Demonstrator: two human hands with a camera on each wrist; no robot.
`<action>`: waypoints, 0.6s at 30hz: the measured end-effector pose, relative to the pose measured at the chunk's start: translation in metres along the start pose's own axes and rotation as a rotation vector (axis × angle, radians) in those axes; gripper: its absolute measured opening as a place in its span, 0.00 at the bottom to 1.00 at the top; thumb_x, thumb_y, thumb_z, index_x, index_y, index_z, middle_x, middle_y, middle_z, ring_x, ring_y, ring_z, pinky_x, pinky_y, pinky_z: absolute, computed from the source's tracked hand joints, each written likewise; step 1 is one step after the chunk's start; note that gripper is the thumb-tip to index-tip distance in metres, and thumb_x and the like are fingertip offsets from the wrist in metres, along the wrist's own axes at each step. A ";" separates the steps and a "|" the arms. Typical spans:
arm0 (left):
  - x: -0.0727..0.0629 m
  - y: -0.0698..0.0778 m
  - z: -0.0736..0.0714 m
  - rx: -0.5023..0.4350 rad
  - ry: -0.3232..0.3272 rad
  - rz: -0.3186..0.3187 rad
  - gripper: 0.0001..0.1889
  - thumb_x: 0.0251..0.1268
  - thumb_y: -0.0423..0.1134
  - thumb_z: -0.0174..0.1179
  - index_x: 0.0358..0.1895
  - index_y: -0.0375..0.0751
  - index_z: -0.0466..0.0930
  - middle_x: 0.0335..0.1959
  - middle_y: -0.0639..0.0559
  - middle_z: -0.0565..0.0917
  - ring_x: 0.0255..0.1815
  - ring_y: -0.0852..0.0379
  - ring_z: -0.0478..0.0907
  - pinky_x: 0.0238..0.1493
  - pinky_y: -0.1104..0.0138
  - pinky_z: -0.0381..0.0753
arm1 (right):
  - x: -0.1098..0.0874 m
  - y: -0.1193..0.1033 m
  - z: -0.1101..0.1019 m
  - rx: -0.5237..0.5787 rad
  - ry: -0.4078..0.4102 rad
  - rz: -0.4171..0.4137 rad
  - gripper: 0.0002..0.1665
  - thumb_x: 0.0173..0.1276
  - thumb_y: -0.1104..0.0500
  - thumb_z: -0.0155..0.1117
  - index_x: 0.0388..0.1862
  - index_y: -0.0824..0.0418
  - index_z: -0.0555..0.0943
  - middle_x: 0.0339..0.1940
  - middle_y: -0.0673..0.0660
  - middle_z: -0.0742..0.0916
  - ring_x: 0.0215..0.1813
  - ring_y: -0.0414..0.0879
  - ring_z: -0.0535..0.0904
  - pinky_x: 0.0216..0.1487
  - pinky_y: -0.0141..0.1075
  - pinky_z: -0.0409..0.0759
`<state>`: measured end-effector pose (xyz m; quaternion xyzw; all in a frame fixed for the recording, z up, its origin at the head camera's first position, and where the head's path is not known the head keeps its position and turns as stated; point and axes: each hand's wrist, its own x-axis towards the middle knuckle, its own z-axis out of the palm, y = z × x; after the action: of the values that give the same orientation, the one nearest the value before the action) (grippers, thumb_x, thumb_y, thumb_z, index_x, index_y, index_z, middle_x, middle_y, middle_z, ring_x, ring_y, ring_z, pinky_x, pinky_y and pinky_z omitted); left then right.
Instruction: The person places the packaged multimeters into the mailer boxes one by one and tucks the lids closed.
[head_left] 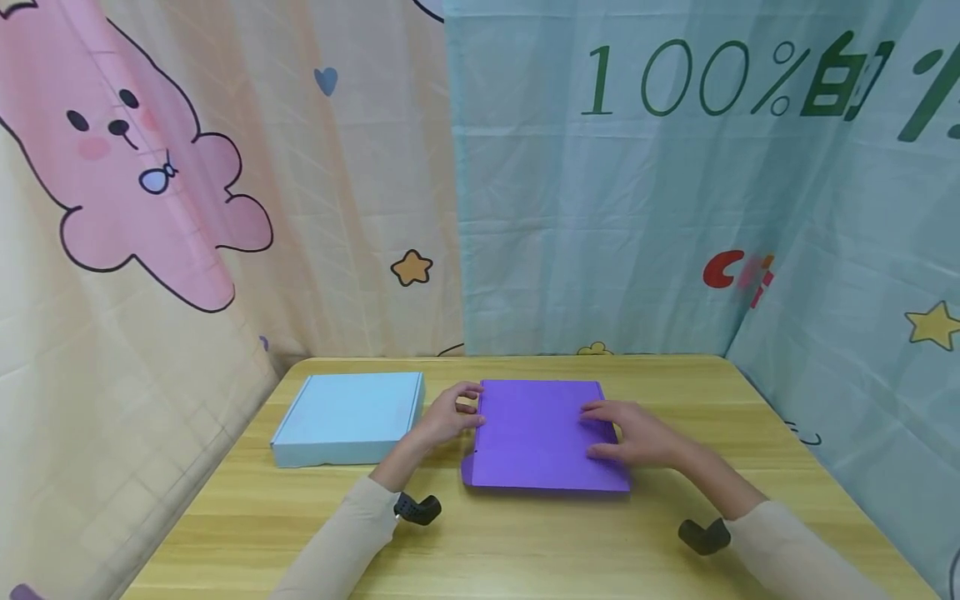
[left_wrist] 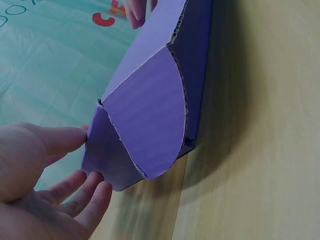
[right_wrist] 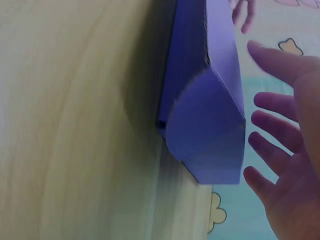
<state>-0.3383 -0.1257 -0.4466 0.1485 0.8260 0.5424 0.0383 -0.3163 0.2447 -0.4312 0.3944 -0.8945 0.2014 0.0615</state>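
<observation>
A purple cardboard box (head_left: 542,435) rests on the table, its lid partly raised at the near side. In the left wrist view a rounded side flap (left_wrist: 147,117) stands out from under the lid. My left hand (head_left: 448,414) is at the box's left side, with thumb and fingertips right at the cardboard edge and fingers loosely extended. On the opposite side, my right hand (head_left: 633,432) has its fingers spread. The right wrist view shows those fingertips (right_wrist: 262,117) just beside the box's side wall, with nothing gripped.
A closed light-blue box (head_left: 352,406) lies on the wooden table (head_left: 540,542), left of my left hand. Printed curtains (head_left: 360,167) hang behind the table and along both sides. Dark wrist-worn devices (head_left: 417,509) sit at both sleeves.
</observation>
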 end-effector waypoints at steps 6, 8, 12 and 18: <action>-0.003 -0.001 0.000 -0.010 -0.009 0.013 0.27 0.70 0.29 0.67 0.70 0.37 0.73 0.64 0.37 0.75 0.59 0.40 0.79 0.53 0.55 0.85 | 0.002 -0.010 0.011 0.014 -0.026 -0.064 0.36 0.70 0.41 0.71 0.66 0.64 0.82 0.69 0.62 0.80 0.71 0.64 0.72 0.68 0.61 0.70; -0.003 -0.002 0.001 -0.010 -0.004 0.003 0.27 0.70 0.29 0.67 0.70 0.38 0.73 0.64 0.38 0.75 0.60 0.41 0.78 0.53 0.55 0.84 | 0.001 -0.012 0.013 0.024 -0.033 -0.074 0.35 0.70 0.41 0.72 0.66 0.64 0.82 0.69 0.62 0.80 0.72 0.65 0.71 0.69 0.63 0.68; -0.003 -0.002 0.003 0.000 0.008 0.006 0.27 0.69 0.29 0.68 0.69 0.38 0.73 0.64 0.38 0.75 0.61 0.39 0.77 0.52 0.54 0.84 | -0.003 -0.013 0.015 0.048 -0.012 -0.089 0.32 0.68 0.44 0.74 0.63 0.63 0.84 0.67 0.64 0.82 0.70 0.65 0.73 0.67 0.63 0.70; -0.005 0.001 0.003 0.040 0.046 -0.003 0.26 0.69 0.30 0.68 0.68 0.37 0.74 0.62 0.38 0.76 0.61 0.38 0.77 0.54 0.52 0.84 | -0.005 -0.012 0.018 0.072 0.007 -0.056 0.29 0.67 0.45 0.76 0.61 0.61 0.86 0.64 0.62 0.84 0.67 0.62 0.77 0.66 0.59 0.74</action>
<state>-0.3332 -0.1244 -0.4474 0.1355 0.8374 0.5292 0.0174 -0.3032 0.2337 -0.4448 0.4206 -0.8750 0.2330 0.0563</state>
